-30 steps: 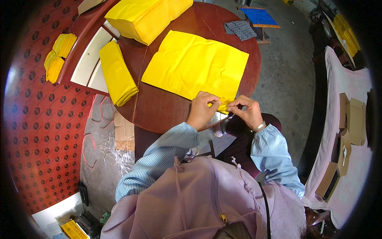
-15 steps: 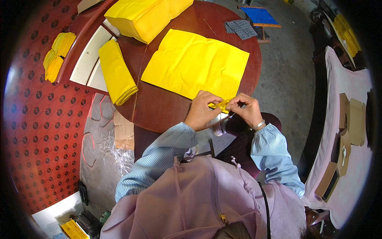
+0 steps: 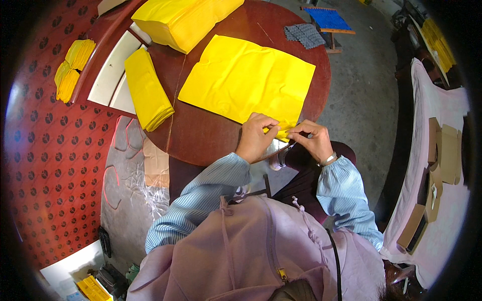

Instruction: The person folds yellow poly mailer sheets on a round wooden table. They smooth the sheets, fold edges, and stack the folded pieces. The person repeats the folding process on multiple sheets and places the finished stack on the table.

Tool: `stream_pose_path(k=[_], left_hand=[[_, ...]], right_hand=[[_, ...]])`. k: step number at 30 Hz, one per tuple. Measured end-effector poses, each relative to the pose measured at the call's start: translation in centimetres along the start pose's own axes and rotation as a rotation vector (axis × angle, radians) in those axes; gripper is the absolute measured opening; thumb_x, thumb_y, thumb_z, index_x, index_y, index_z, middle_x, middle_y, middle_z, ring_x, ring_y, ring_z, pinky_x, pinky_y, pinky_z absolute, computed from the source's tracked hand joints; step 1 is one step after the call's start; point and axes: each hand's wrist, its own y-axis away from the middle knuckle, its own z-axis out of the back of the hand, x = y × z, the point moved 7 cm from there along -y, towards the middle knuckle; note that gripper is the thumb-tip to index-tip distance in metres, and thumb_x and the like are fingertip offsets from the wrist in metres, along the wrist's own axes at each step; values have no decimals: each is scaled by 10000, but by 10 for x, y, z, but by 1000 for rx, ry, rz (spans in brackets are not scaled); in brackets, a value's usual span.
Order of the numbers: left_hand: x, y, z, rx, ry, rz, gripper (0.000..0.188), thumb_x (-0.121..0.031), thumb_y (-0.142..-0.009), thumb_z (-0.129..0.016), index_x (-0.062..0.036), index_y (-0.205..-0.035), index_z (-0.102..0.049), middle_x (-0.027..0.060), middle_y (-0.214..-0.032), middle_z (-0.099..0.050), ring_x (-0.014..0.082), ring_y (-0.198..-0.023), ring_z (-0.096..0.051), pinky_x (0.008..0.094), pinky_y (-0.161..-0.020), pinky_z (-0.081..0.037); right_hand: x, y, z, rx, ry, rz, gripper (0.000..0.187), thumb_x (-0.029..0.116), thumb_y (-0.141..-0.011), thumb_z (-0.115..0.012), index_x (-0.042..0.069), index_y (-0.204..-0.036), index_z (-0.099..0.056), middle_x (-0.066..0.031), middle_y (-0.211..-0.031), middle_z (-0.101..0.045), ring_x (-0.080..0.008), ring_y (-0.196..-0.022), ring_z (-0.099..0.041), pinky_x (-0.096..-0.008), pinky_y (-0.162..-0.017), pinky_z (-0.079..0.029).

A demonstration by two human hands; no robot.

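A large yellow cloth-like sheet (image 3: 251, 80), slightly creased, lies spread on the round dark-red table (image 3: 206, 138). Its near right corner is bunched up at the table's edge between my hands. My left hand (image 3: 255, 139) is closed on this bunched corner from the left, thumb against fingers. From the right, my right hand (image 3: 315, 143) pinches the same corner between thumb and forefinger. The fingertips of both hands are close together. Whether the sheet is a single layer or a bag, I cannot tell.
A folded yellow bundle (image 3: 146, 90) lies at the table's left, with a thick yellow stack (image 3: 178, 25) behind it. Grey knitted cloth (image 3: 304, 36) sits at the far right edge, near a blue-topped stool (image 3: 331, 20). Open cardboard boxes (image 3: 442, 160) rest on pale cloth at right.
The strip of bunched yellow material between my fingers now lies lower and flatter against the corner. My right fingers have shifted slightly; the sheet and stacks stay put.
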Motion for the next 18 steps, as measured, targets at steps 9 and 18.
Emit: stream_pose_path(k=[9, 18], left_hand=[[5, 0, -1, 30, 14, 24, 140, -134, -902, -803, -11, -967, -788, 125, -961, -777, 302, -945, -704, 395, -847, -557], [-3, 1, 1, 65, 33, -40, 156, -119, -850, -804, -35, -981, -792, 102, -956, -762, 301, -971, -679, 397, -859, -543]], right_hand=[[-12, -3, -4, 11, -82, -118, 145, 86, -854, -893, 8, -948, -815, -24, -847, -744, -86, -728, -658, -275, -687, -548], [-8, -7, -5, 4, -155, -136, 148, 47, -845, -893, 1, -950, -800, -20, -881, -747, -80, -758, -673, -247, -702, -555]])
